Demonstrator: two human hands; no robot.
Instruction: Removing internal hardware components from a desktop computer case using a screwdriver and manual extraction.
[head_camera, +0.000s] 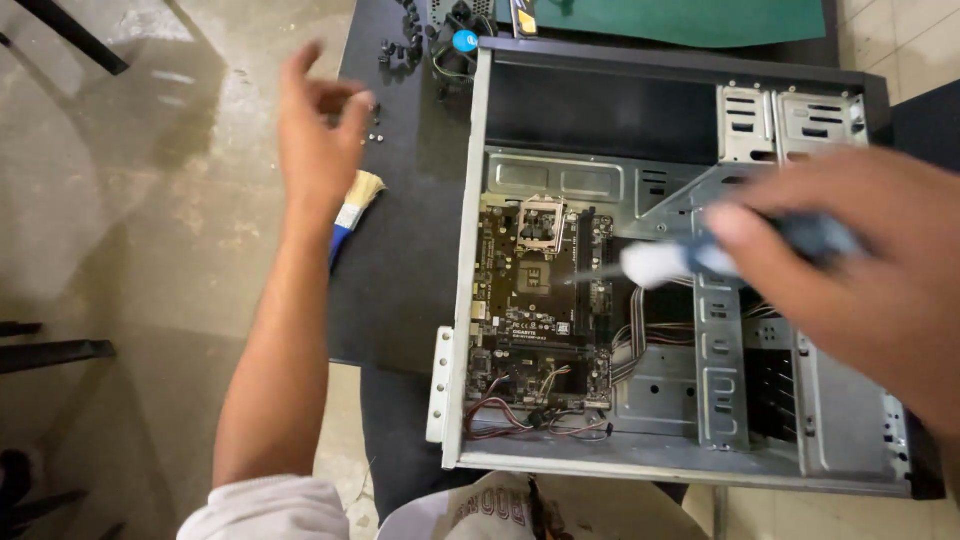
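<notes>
The right hand (860, 270) has a closed grip on a blue and white screwdriver (700, 258), mid-right of the frame, its tip over the green board (530, 300) inside the open computer case (640, 455). The left hand (318, 130), upper left, is open and holds nothing — best to steady the case with it and keep the tip straight.

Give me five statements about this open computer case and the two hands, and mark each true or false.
1. The right hand holds a screwdriver with a blue and white handle over the computer case. True.
2. The left hand grips the paintbrush. False: the brush lies on the black table beside the wrist, and the hand is raised above it.
3. A motherboard sits inside the case. True.
4. The case's side panel is closed. False: it is open, with the inside exposed.
5. Small dark screws lie on the table near the left hand. True.
</notes>
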